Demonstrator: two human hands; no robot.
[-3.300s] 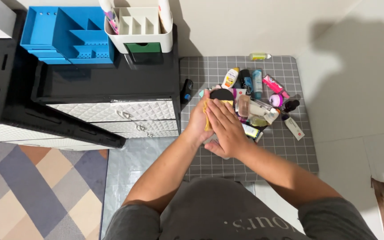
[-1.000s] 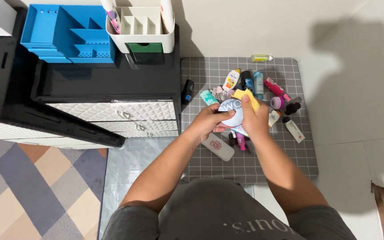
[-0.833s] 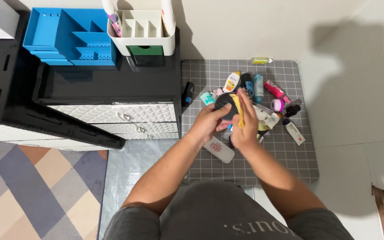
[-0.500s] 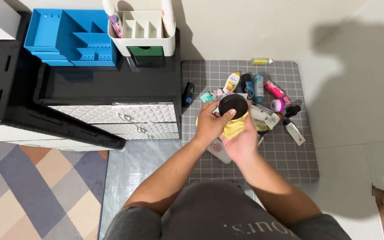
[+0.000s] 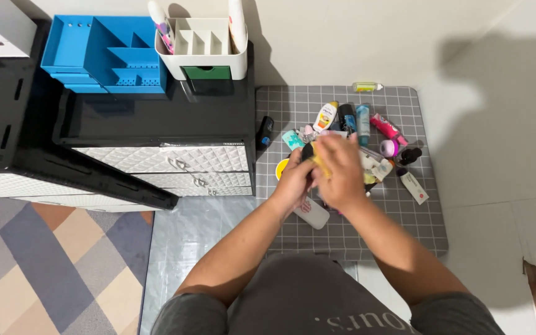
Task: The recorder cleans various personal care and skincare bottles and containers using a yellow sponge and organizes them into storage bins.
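My left hand (image 5: 297, 178) grips a round black container (image 5: 307, 152) from below, most of it hidden between my hands. My right hand (image 5: 340, 169) is pressed over the container with a yellow cloth (image 5: 321, 165) under its fingers. Both hands hover over a pile of small cosmetic bottles and tubes (image 5: 367, 133) on a grey checked mat (image 5: 398, 217). A white flat bottle (image 5: 312, 212) lies just below my hands. A yellow round lid (image 5: 280, 168) shows beside my left hand.
A black-topped drawer cabinet with white quilted fronts (image 5: 162, 158) stands to the left. On it sit a blue organiser tray (image 5: 103, 53) and a white compartment caddy (image 5: 203, 43). A patterned rug (image 5: 44, 260) lies at lower left; a small yellow-green bottle (image 5: 365, 87) sits at the mat's far edge.
My right hand moved from under the black container to over it, covering it with the yellow cloth. The container's dark face is no longer open to view.
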